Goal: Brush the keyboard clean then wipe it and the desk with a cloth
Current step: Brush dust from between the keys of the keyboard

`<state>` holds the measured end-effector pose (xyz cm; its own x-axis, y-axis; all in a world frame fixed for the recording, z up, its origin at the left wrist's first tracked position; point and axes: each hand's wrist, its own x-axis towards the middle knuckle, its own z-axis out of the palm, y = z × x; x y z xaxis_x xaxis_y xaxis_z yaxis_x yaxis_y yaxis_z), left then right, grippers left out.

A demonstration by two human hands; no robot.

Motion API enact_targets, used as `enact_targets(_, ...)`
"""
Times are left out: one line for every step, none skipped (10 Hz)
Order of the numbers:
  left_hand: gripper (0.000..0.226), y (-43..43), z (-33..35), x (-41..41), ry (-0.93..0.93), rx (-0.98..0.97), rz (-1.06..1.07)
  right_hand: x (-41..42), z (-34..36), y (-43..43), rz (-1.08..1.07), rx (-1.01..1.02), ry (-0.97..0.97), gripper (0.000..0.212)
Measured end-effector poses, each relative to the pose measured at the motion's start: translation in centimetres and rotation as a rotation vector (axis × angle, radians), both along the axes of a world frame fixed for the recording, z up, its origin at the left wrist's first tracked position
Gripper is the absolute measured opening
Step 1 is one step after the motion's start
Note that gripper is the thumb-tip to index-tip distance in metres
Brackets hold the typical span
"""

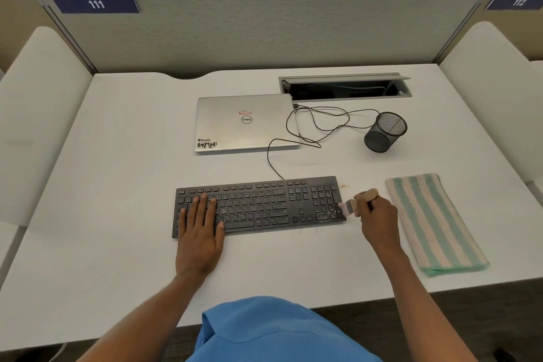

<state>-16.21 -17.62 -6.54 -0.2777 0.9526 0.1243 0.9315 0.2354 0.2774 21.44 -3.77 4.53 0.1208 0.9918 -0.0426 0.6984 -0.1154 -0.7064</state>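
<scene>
Keyboard (258, 206): black, lying parallel to the near edge of the desk (117, 185), about midway along it and set back from that edge.
Left hand (201, 229): flat on the keyboard's left end, fingers straight and slightly spread, palm over its near edge.
Right hand (379, 216): just off the keyboard's right end, fingers curled round the wooden handle of the brush (367, 194).
Brush: tilted, bristles touching the keyboard's right end at the number pad.
Cloth (432, 223): folded, green and cream stripes, flat near the desk's right edge, just beside the right hand, apart from the keyboard.
Crumbs (344, 185): a few brown specks on the desk at the keyboard's far right corner.
Laptop (245, 123): closed, silver, behind the keyboard toward the far edge.
Cable (317, 123): runs from the keyboard's back edge in loose loops beside the laptop.
Mesh cup (385, 132): black, tipped on its side, right of the cable loops.
Cable hatch (345, 87): open, near the far right corner.
</scene>
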Motion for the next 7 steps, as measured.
enact_targets(0.065, 0.0, 0.0, -0.1, 0.002, 0.002, -0.002, 0.1, -0.5, -0.8, 0.007, -0.013, -0.002, 0.03)
enact_targets(0.065, 0.0, 0.1, -0.1, -0.003, 0.0, -0.003, 0.6, -0.4, -1.4, 0.03, -0.039, -0.035, 0.034)
enact_targets(0.065, 0.0, 0.0, -0.1, -0.005, 0.002, -0.006, 0.6, -0.1, -1.2, 0.016, -0.026, -0.034, 0.035)
enact_targets(0.065, -0.1, 0.0, -0.1, -0.006, 0.002, -0.005, 0.0, 0.0, -1.1, -0.004, 0.01, -0.001, 0.029)
enact_targets(0.066, -0.1, 0.0, -0.1, -0.003, 0.001, -0.007, -0.1, -0.1, -1.3, 0.006, 0.002, -0.013, 0.036)
enact_targets(0.066, 0.0, 0.1, -0.1, 0.001, 0.001, -0.003, -0.6, 0.3, -1.1, 0.016, 0.037, -0.034, 0.046)
enact_targets(0.066, 0.0, 0.0, 0.0, 0.002, 0.003, -0.01, -1.1, 0.4, -0.7, 0.016, 0.042, 0.018, 0.04)
